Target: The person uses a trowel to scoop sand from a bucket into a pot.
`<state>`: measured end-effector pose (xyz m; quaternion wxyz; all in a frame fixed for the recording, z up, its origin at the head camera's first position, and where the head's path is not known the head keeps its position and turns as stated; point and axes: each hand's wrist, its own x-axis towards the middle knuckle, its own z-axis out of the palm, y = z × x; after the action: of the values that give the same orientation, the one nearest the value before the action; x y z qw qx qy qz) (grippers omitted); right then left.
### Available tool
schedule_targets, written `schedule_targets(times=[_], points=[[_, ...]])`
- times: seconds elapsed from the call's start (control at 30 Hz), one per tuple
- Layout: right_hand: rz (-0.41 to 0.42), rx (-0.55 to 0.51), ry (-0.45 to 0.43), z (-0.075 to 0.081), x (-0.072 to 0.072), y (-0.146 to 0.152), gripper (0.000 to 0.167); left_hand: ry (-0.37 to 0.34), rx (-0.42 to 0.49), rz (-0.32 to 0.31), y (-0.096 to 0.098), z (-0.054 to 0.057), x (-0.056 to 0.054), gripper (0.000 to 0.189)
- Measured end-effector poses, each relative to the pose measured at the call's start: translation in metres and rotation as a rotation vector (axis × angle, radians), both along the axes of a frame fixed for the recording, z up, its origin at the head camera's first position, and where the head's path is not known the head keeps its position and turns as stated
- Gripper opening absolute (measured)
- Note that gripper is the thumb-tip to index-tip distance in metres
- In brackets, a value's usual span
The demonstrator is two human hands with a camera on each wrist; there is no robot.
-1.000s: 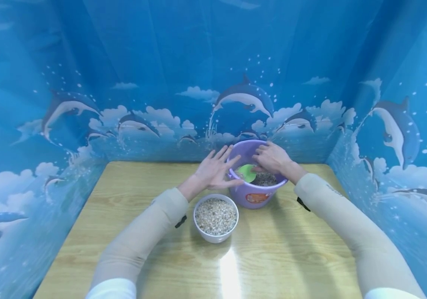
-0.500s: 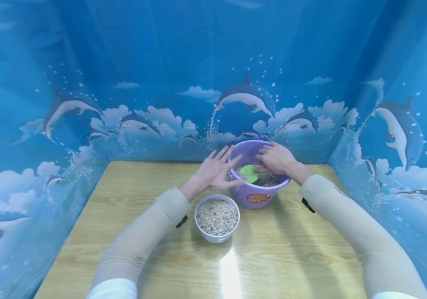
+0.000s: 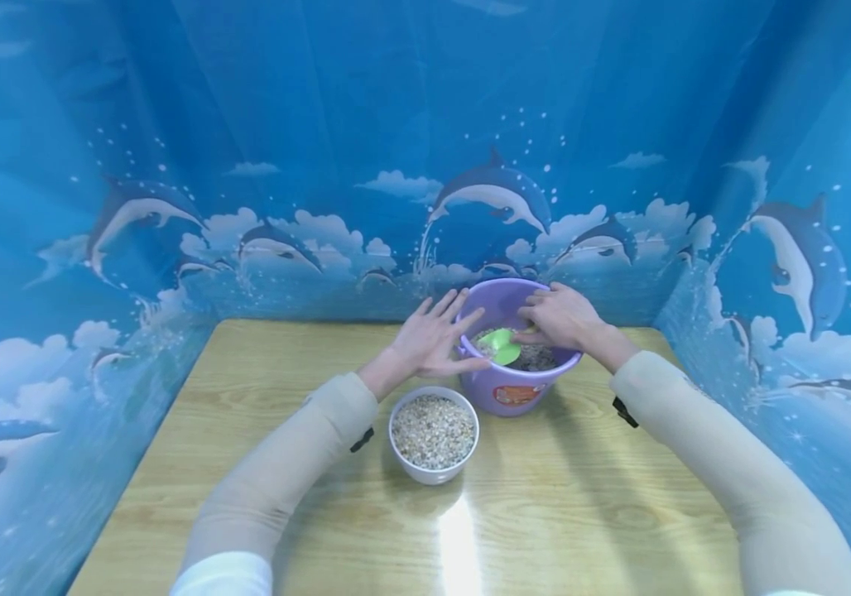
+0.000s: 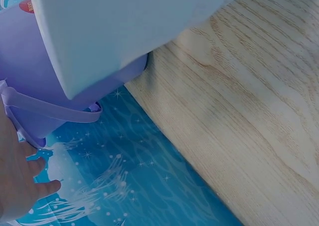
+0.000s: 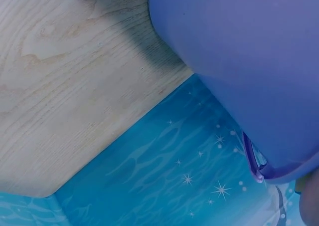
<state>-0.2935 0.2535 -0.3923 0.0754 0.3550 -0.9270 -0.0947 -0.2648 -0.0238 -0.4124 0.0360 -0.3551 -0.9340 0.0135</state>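
Observation:
A purple bucket (image 3: 479,387) with an orange label stands at the table's back edge, coarse grit (image 3: 537,358) in its bottom. Down inside it, my right hand (image 3: 561,318) grips a green scoop (image 3: 502,348), whose bowl lies among the grit. Its handle is mostly hidden by the fingers. My left hand (image 3: 429,341) rests at the bucket's left rim with fingers spread and straight. In front of the bucket sits a white bowl (image 3: 431,477) heaped with pale grit (image 3: 433,430). The left wrist view shows the bucket's handle (image 4: 55,109) hanging down beside the fingers.
The wooden table (image 3: 560,505) carries the bucket and bowl. A blue dolphin-print curtain (image 3: 321,108) rises right behind the bucket and along both sides. The bowl stands close under my left forearm (image 3: 284,463).
Inside the bucket, my right hand and the green scoop have shifted a little to the right. The left hand has stayed at the rim, and the bowl has not moved.

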Motion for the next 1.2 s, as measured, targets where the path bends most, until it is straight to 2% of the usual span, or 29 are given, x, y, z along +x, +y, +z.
schedule_targets(times=[0.6,0.97,1.2], points=[[-0.031,-0.101,0.047,0.008,0.010,0.020,0.045,0.000,-0.013,-0.001,0.000,0.002,0.000,0.099],[-0.109,-0.125,-0.004,0.015,0.022,0.028,0.043,0.004,-0.015,0.002,-0.001,0.004,0.002,0.099],[-0.130,-0.162,0.003,0.017,0.026,0.032,0.039,0.008,-0.028,0.009,-0.003,0.005,0.003,0.099]])
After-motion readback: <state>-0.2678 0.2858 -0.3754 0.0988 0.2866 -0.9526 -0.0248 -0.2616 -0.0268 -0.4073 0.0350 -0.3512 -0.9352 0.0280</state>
